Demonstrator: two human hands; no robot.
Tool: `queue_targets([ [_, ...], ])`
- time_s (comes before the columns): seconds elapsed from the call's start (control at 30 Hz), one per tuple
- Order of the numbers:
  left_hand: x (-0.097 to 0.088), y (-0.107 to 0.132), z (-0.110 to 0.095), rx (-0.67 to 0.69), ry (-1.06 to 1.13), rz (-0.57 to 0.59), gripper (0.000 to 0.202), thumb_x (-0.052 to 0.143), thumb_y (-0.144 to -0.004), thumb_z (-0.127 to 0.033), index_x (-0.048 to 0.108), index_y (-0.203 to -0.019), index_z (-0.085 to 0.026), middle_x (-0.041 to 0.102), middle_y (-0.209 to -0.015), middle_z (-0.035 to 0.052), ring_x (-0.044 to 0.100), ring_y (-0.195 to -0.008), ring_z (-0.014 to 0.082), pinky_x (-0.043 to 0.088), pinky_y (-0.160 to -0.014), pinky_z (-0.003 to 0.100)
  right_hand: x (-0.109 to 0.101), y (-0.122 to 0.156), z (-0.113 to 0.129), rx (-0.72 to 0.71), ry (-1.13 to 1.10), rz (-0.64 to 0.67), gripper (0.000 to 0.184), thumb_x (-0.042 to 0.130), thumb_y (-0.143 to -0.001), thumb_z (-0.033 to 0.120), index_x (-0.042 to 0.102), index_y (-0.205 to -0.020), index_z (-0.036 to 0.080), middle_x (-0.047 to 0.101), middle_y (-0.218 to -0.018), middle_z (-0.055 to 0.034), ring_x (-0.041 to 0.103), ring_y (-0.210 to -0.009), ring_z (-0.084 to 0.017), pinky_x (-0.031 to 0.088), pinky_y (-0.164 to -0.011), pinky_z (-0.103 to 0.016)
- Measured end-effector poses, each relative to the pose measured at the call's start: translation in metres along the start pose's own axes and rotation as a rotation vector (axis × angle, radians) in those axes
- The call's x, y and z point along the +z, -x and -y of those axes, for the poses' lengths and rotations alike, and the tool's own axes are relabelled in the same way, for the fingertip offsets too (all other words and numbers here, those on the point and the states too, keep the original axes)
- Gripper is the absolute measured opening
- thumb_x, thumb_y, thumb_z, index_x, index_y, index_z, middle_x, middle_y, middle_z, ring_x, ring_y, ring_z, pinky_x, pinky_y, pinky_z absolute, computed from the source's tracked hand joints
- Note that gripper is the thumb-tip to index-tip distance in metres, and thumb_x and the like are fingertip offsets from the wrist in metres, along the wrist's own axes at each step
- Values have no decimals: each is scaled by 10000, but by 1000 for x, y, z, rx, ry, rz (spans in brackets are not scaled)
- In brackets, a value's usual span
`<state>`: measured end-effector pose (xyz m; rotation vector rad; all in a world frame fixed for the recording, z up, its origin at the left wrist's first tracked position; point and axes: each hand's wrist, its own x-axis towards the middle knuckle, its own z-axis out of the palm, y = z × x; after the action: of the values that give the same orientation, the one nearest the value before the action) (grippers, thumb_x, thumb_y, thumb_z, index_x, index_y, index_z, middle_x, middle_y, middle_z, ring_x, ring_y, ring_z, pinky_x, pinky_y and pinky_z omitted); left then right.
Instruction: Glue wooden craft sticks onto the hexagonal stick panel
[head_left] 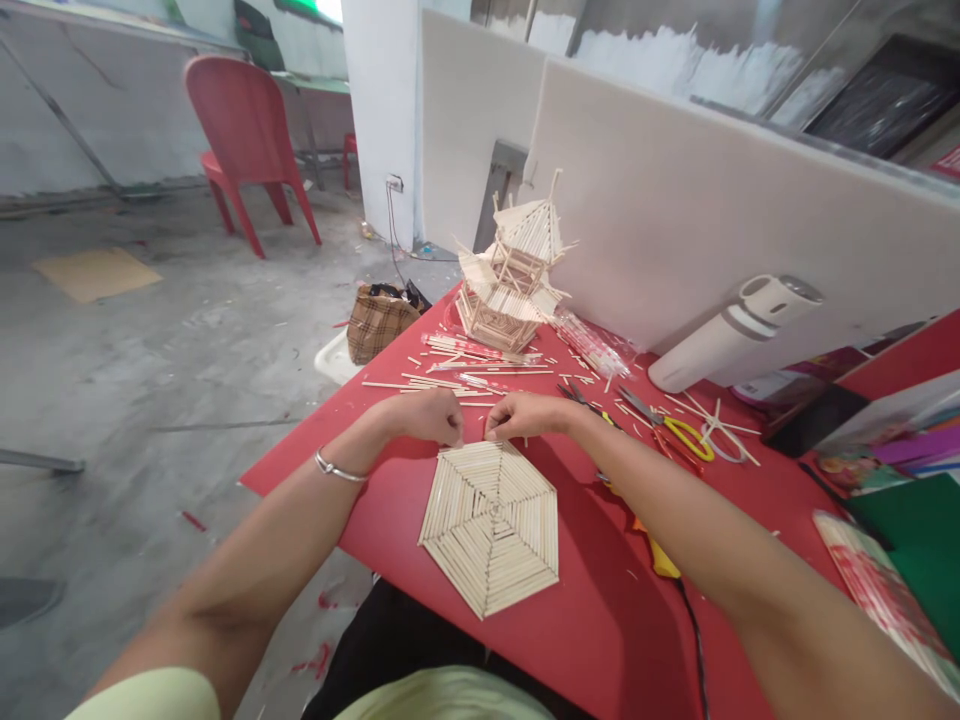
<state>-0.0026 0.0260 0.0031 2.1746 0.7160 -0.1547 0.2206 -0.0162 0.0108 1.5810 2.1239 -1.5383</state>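
A hexagonal panel of thin wooden sticks [491, 530] lies flat on the red tabletop [600, 620]. At its far edge my left hand [431, 415] is closed, fingertips pointing down by the panel's upper left corner. My right hand [521, 415] is pinched a short way to the right, along that same edge. Whatever the fingers of either hand hold is too small or hidden to make out. Beyond the hands, loose sticks [427, 385] are scattered. A pagoda-like stick model [514, 265] stands farther back. Partly behind my right forearm is a yellow-handled tool with a cord [660, 555].
Pliers [577, 395] and yellow-handled scissors [686, 437] lie right of my hands. A white bottle [731, 335] leans at the back right. Packaged sticks [885, 580] are at the right. A plaid bag [382, 320] and red chair [244, 120] are beyond the table's left edge.
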Motion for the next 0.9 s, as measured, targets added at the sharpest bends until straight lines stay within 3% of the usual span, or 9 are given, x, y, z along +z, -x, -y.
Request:
queue_targets([
  [0.37,-1,0,3,6,0,9,132,611,-668,-227,704,-607,-156,673,-595,0,534,-568,105,347,-546,224,2,-1,-1,-1,-12,-12,200,700,-759,369,704,-809,176,551,-650,36,410,-591,-80,325,-530,-206],
  [0.9,-1,0,4,52,14,10,164,630,-681,-232,662,-536,-164,649,-555,0,519,-544,103,337,-539,233,5,-6,-9,-36,-26,-38,205,695,-767,378,714,-818,180,591,-679,32,439,-616,-90,346,-569,-218],
])
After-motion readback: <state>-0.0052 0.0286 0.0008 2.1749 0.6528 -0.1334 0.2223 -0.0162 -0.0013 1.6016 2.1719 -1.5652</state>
